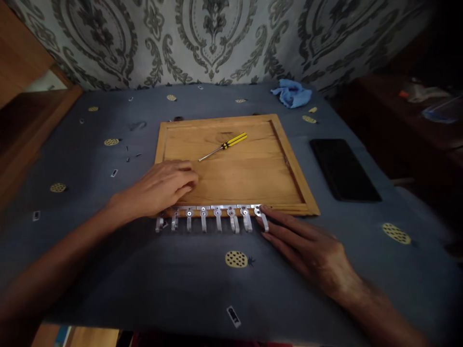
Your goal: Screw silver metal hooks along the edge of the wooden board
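A wooden panel with a raised frame (289,164) lies on a table covered by a blue-grey cloth. A metal rail with several hooks (213,214) sits along the panel's near edge. My left hand (161,188) rests palm down on the panel's near left part, fingers loosely curled, holding nothing that shows. My right hand (307,243) lies on the cloth with fingers stretched out, its fingertips touching the rail's right end. A screwdriver with a yellow and black handle (226,144) lies on the panel, apart from both hands.
A black phone (343,168) lies right of the panel. A crumpled blue cloth (292,93) sits at the back right. Small screws (132,155) lie on the cloth left of the panel. A patterned wall stands behind the table and dark furniture (415,120) to the right.
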A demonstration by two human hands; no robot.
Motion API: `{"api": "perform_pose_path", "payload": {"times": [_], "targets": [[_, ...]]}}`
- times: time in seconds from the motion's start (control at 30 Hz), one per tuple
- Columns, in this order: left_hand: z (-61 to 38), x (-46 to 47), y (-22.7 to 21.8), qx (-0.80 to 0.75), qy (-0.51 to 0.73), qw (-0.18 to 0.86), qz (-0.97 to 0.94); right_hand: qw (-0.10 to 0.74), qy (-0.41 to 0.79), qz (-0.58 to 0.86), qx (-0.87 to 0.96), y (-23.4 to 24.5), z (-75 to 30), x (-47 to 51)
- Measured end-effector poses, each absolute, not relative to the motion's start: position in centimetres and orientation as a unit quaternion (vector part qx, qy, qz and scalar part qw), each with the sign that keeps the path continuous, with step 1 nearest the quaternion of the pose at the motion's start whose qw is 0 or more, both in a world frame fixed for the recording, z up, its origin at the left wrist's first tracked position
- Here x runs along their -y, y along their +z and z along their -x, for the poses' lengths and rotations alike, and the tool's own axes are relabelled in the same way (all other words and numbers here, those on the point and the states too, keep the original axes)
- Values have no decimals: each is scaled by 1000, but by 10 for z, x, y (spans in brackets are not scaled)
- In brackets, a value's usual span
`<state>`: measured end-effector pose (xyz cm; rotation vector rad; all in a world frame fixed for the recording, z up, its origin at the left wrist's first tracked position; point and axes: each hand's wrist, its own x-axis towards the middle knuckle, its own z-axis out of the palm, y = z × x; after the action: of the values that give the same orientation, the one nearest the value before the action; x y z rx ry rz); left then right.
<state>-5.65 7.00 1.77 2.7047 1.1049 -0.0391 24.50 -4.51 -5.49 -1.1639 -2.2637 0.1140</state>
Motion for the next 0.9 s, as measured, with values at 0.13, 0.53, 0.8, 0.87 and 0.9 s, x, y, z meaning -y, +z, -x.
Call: {"api": "perform_pose_path", "payload": {"times": [0.13, 0.53, 0.8, 0.87, 0.9], "targets": [[60, -69, 20, -363, -31, 111, -925, 291, 41, 437, 850, -53, -244, 45], [58, -64, 24, -290, -78, 57, -952, 296, 49, 426, 853, -50, -245, 44], [53, -61, 24, -252, -80, 47, -963, 295, 52, 425, 854, -50, -245, 44], [51, -60, 26, -260, -94, 46, -960, 294, 56, 426, 854, -50, -246, 44], [49, -60, 27, -266, -104, 46, -957, 294, 59, 427, 853, -50, -246, 44]]}}
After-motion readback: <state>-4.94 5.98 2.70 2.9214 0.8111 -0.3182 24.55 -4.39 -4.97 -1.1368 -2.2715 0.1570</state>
